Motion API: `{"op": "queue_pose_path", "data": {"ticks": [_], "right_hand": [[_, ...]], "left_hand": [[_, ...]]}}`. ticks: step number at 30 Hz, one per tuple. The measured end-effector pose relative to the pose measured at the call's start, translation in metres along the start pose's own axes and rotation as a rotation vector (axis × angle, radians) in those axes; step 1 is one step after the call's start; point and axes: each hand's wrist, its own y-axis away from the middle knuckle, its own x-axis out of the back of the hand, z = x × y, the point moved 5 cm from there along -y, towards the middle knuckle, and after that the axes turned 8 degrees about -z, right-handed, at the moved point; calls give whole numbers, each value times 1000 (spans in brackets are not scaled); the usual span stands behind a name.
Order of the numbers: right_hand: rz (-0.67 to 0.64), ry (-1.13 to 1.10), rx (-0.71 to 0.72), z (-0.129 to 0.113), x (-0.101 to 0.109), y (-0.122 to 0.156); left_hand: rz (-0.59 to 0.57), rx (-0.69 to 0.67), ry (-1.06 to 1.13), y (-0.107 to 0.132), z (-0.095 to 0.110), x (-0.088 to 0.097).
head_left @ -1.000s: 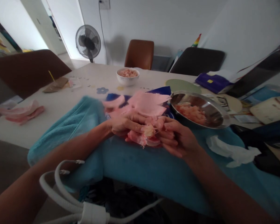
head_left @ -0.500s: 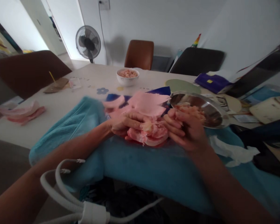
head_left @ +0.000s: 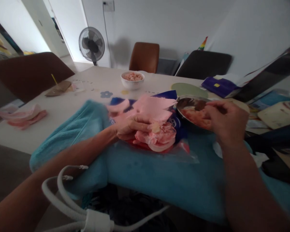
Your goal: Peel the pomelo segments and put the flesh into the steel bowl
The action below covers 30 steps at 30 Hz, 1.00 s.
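My left hand [head_left: 135,126] is closed on a partly opened pink pomelo [head_left: 157,141], its thumb and fingers at a pale yellowish patch near the top. The fruit rests low over a blue towel [head_left: 159,177], with clear plastic and red and blue packaging under it. My right hand [head_left: 226,117] is over the right rim of a steel bowl [head_left: 183,100], fingers drawn together in a pinch. Whatever is between those fingertips is hidden. Loose pink pomelo flesh [head_left: 195,116] lies in the bowl. Behind my left hand are thick pink peel pieces [head_left: 152,108].
A white bowl [head_left: 132,84] of pomelo flesh stands farther back. More pink peel [head_left: 26,117] lies at the table's left. Right of the steel bowl are a purple pack [head_left: 218,86] and clutter. White cables [head_left: 70,206] hang in front of me.
My right hand has moved right, from beside the pomelo to over the steel bowl. My left hand stays on the fruit, which has shifted slightly right.
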Motion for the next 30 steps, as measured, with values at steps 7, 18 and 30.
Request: {"op": "queue_pose_path", "data": {"ticks": [7, 18, 30], "right_hand": [[-42, 196, -44, -1, 3, -9], [-19, 289, -44, 2, 4, -5], [-276, -450, 114, -71, -24, 58]], "left_hand": [[19, -15, 4, -1, -1, 1], [123, -43, 50, -3, 1, 1], [279, -85, 9, -3, -1, 7]]}}
